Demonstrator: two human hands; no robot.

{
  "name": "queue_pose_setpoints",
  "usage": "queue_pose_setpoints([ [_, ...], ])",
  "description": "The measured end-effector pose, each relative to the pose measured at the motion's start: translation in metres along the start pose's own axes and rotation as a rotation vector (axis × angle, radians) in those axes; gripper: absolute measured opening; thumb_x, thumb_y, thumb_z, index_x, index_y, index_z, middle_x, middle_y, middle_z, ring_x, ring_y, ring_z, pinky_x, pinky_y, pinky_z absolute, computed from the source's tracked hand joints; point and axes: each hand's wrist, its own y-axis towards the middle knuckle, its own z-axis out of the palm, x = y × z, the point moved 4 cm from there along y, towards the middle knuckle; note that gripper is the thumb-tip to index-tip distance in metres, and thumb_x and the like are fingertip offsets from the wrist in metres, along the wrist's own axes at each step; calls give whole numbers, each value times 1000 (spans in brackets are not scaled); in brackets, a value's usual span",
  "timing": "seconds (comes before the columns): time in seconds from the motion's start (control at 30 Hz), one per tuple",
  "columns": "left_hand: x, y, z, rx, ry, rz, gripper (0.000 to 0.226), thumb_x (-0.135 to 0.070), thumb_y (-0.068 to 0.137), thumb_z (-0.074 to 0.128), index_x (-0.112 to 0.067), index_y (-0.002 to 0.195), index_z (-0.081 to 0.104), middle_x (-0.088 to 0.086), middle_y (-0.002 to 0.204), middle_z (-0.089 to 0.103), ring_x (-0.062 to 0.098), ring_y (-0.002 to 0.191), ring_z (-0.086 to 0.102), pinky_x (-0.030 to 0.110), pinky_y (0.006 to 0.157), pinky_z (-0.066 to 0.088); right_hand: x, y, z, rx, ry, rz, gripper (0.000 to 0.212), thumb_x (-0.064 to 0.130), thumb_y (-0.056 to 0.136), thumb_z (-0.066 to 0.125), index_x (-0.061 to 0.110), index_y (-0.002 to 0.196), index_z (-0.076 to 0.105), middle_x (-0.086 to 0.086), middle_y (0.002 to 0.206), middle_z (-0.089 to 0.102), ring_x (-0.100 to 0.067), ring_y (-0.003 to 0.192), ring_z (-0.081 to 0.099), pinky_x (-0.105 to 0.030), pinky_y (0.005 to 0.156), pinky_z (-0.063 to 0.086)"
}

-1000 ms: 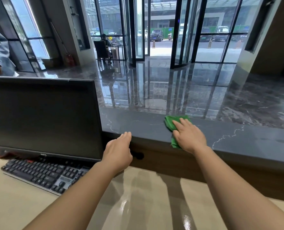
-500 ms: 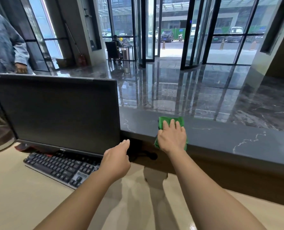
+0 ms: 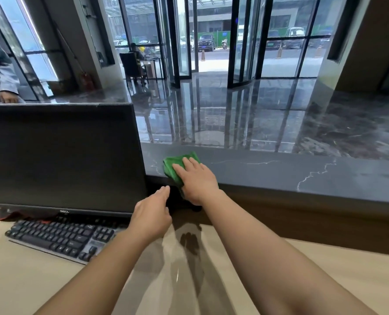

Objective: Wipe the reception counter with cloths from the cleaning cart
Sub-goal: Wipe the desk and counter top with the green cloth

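A folded green cloth (image 3: pixel 171 165) lies on the dark marble reception counter (image 3: pixel 280 171), close to its near edge and just right of the monitor. My right hand (image 3: pixel 197 179) presses flat on the cloth with straight fingers, covering its right half. My left hand (image 3: pixel 151 215) hovers lower, in front of the counter's wooden face, fingers straight and together, holding nothing. No cleaning cart is in view.
A black monitor (image 3: pixel 59 158) stands on the lower beige desk (image 3: pixel 29 280), with a black keyboard (image 3: pixel 59 237) in front of it. Behind the monitor at far left a person's sleeve and hand (image 3: pixel 0 71) show. Beyond the counter lies a glossy lobby floor and glass doors.
My right hand has slid the green cloth leftward along the counter, from well right of the monitor to right beside it. My left hand stays low in front of the counter.
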Motion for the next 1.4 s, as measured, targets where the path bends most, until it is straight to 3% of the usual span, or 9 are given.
queue_pose_setpoints([
  [0.23, -59, -11, 8, -9, 9, 30, 58, -12, 98, 44, -18, 152, 24, 2, 153, 37, 21, 137, 39, 33, 110, 34, -79, -62, -5, -69, -16, 23, 75, 28, 96, 53, 31, 156, 7, -4, 164, 3, -22, 151, 3, -37, 121, 9],
  [0.6, -210, -29, 49, -37, 0, 191, 60, -9, 96, 44, -17, 153, 23, 1, 157, 29, 16, 145, 26, 34, 117, 26, -235, -195, -24, -86, -8, 156, 77, 29, 95, 58, 34, 155, 10, 1, 164, 6, -18, 151, 5, -36, 122, 9],
  [0.73, -270, -38, 66, -47, -11, 245, 58, -7, 96, 46, -18, 150, 29, 1, 152, 38, 20, 139, 37, 34, 112, 33, -296, -251, -34, -89, 5, 246, 75, 28, 96, 57, 33, 155, 12, 2, 164, 6, -17, 151, 5, -35, 122, 9],
  [0.9, -327, -48, 86, -25, -14, 286, 60, -7, 96, 47, -18, 151, 27, 1, 154, 36, 23, 140, 36, 35, 114, 31, -369, -316, -45, -85, 37, 372, 75, 26, 95, 59, 34, 155, 15, 4, 164, 7, -15, 150, 5, -33, 121, 8],
  [1.2, -386, -61, 119, -20, -21, 353, 64, -6, 95, 49, -20, 152, 24, -1, 156, 31, 20, 144, 28, 35, 116, 27, -478, -409, -57, -94, 76, 609, 77, 19, 92, 62, 33, 154, 19, 5, 163, 11, -14, 150, 7, -33, 121, 7],
  [1.4, -418, -62, 125, -32, 48, 385, 62, -4, 93, 52, -18, 149, 31, 2, 153, 36, 21, 140, 35, 35, 114, 28, -537, -464, -61, -106, -10, 832, 78, 10, 93, 56, 31, 155, 15, 1, 164, 9, -18, 151, 5, -38, 122, 5],
])
